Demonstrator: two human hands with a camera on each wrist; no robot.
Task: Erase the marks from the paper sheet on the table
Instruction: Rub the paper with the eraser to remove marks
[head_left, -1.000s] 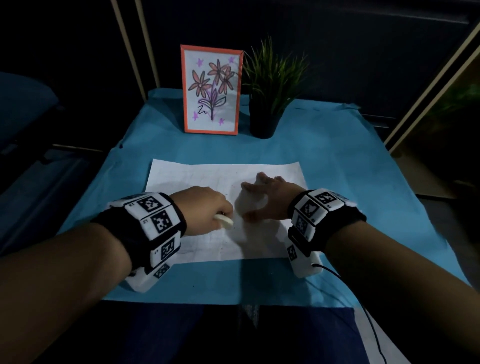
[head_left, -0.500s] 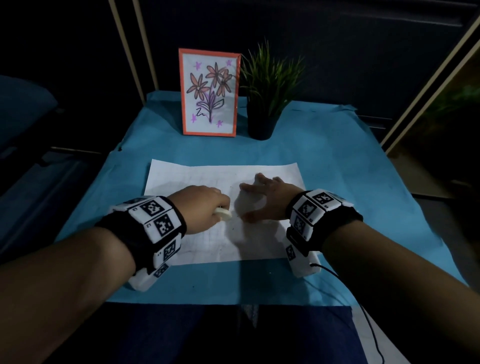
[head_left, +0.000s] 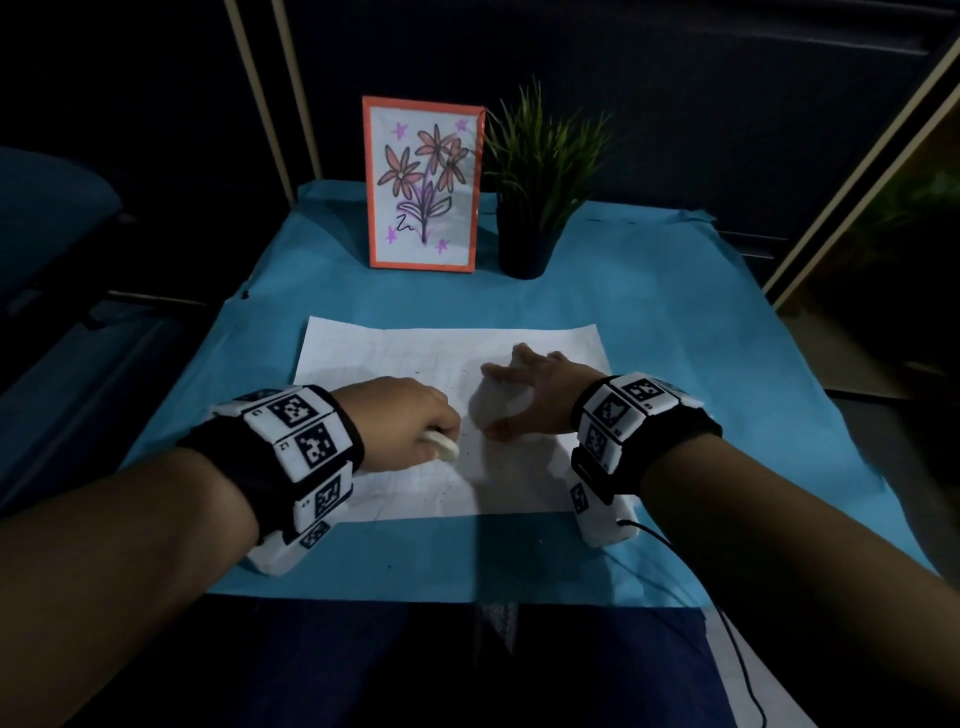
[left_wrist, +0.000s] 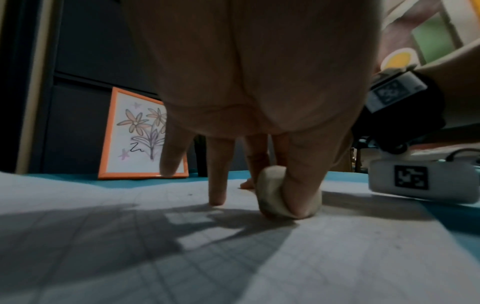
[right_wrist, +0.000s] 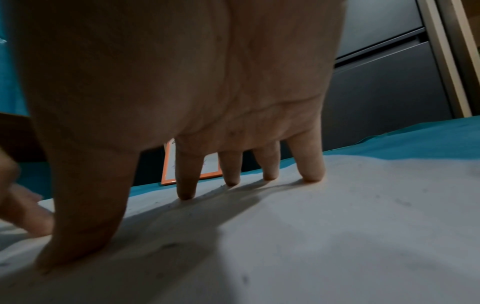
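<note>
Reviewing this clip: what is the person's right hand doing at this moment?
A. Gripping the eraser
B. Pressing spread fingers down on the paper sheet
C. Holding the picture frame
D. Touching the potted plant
B: the right hand rests with fingers spread and straight on the paper sheet, steadying it, while the left hand pinches the eraser against the sheet.
</note>
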